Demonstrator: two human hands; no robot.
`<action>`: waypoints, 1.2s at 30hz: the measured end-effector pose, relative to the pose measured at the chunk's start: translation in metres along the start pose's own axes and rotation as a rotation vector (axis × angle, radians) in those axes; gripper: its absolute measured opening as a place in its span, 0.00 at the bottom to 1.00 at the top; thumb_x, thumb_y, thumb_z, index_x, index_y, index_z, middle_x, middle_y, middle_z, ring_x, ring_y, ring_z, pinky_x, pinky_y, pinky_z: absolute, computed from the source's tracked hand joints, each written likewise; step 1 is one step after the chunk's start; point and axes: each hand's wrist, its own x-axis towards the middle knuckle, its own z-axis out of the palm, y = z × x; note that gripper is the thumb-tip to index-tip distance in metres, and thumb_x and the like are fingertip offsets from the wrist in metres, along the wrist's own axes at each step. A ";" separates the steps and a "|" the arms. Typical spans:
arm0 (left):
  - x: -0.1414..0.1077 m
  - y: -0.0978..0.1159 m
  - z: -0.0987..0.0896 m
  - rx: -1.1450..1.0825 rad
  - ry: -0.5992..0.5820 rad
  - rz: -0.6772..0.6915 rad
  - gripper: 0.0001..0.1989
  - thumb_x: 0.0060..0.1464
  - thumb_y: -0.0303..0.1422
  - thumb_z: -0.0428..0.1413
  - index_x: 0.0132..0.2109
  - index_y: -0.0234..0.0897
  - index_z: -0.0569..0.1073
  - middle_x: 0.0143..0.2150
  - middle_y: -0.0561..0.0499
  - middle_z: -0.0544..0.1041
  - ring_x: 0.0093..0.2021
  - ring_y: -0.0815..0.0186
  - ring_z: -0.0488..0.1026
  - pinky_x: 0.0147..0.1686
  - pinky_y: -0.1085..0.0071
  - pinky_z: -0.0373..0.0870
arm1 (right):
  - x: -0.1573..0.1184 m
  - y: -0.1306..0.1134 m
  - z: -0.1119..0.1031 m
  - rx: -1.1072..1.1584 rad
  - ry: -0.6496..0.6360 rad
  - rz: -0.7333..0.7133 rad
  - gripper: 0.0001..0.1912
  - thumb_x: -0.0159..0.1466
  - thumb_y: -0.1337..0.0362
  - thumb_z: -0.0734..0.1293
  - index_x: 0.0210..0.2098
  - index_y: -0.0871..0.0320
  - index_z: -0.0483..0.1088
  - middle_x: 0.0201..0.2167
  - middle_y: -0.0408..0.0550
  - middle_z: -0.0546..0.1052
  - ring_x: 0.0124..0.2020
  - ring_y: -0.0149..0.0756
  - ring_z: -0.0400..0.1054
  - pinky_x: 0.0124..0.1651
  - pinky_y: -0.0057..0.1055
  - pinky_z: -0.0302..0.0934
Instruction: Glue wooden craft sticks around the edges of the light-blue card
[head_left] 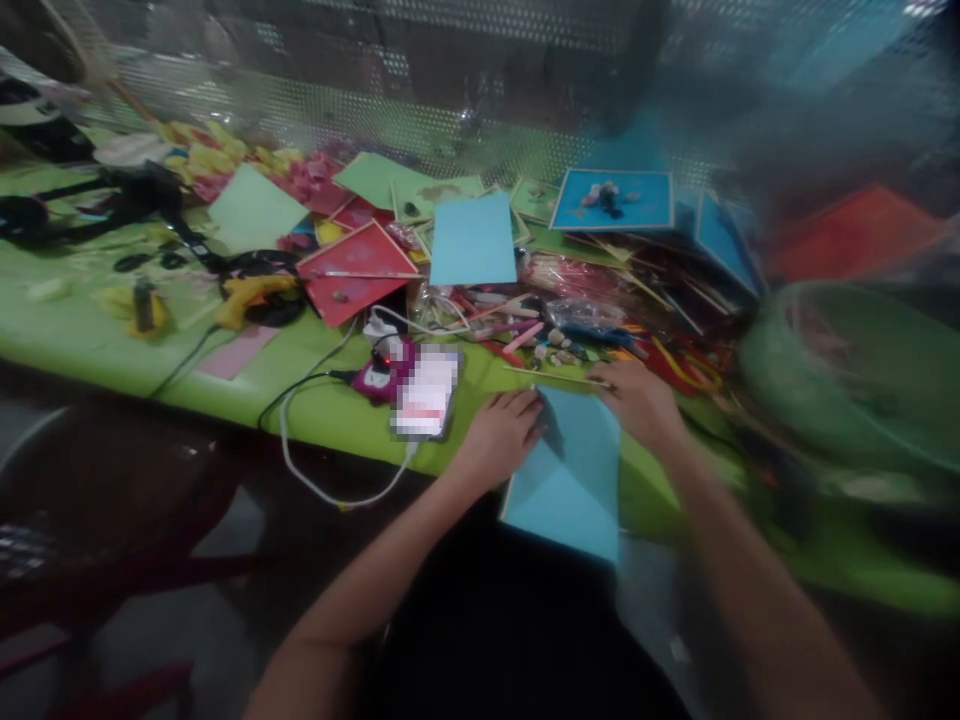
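Observation:
A light blue sheet (pixel 574 480), probably card, lies in front of me at the table's near edge, its lower part reaching over the edge. My left hand (pixel 501 437) rests on its upper left side, fingers laid over the border. At the sheet's far edge, my right hand (pixel 641 400) has its fingers closed around the right end of a thin wooden stick (pixel 551 375). That stick lies just beyond the sheet, roughly along its top. A pale strip runs down part of the sheet's left edge.
A lit phone (pixel 426 395) on a white cable lies left of my hands, beside a purple power socket (pixel 375 380). Behind are a yellow glue gun (pixel 251 298), a red framed card (pixel 360 270), another blue sheet (pixel 474 240) and scattered sticks. A green basin (pixel 847 380) stands right.

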 end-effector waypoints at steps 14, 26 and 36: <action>-0.001 -0.001 -0.002 -0.076 0.023 -0.082 0.17 0.70 0.35 0.52 0.62 0.40 0.74 0.66 0.46 0.74 0.65 0.56 0.71 0.64 0.54 0.68 | -0.004 0.022 0.019 -0.302 -0.026 -0.024 0.11 0.72 0.62 0.60 0.43 0.54 0.74 0.37 0.53 0.78 0.38 0.45 0.72 0.33 0.36 0.57; -0.001 0.000 -0.002 -0.041 0.030 -0.108 0.17 0.70 0.36 0.52 0.61 0.40 0.75 0.65 0.46 0.76 0.63 0.57 0.73 0.63 0.55 0.68 | -0.008 0.021 0.021 -0.286 -0.032 0.049 0.17 0.73 0.61 0.57 0.52 0.56 0.74 0.41 0.56 0.79 0.38 0.46 0.73 0.32 0.36 0.59; -0.002 0.000 -0.005 -0.040 0.100 -0.196 0.16 0.67 0.33 0.57 0.59 0.39 0.74 0.61 0.46 0.78 0.60 0.56 0.75 0.59 0.56 0.70 | -0.036 0.041 -0.002 0.124 0.008 0.026 0.15 0.73 0.56 0.59 0.47 0.53 0.75 0.45 0.52 0.81 0.43 0.46 0.77 0.46 0.40 0.68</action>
